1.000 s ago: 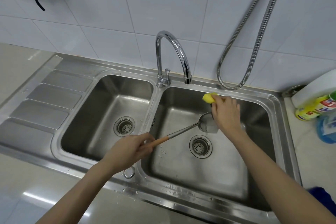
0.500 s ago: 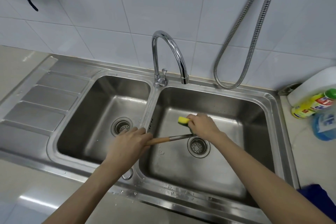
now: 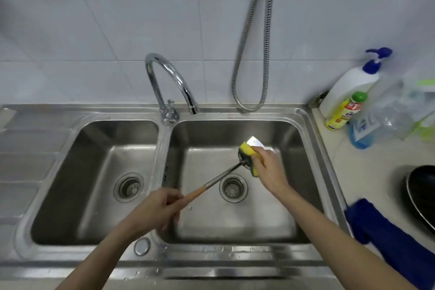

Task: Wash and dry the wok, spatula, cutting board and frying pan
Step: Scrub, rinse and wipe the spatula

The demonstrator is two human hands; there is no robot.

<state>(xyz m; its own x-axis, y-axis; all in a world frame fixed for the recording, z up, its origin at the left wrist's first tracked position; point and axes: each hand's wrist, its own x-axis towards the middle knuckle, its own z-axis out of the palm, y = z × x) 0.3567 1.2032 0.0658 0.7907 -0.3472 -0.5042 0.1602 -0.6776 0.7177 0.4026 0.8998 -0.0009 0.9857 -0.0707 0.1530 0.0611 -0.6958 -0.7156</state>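
A metal spatula (image 3: 221,178) with a wooden handle slants over the right basin (image 3: 235,223) of the steel double sink. My left hand (image 3: 156,211) grips the wooden end near the divider. My right hand (image 3: 269,169) holds a yellow and green sponge (image 3: 248,149) folded around the spatula's blade, whose shiny tip (image 3: 255,142) sticks out above the sponge. A dark pan (image 3: 421,193) lies on the counter at the right edge, partly cut off by the frame.
A curved tap (image 3: 169,80) stands behind the divider; no water runs from it. A metal hose (image 3: 250,59) hangs on the tiled wall. Soap bottles (image 3: 348,94) and plastic bags crowd the right back corner. A blue cloth (image 3: 388,240) lies by the pan. The left basin (image 3: 94,183) holds nothing.
My right hand with the sponge slid from the spatula's shaft up to its blade. The camera view shifted right, bringing the bottles, pan and cloth into view.
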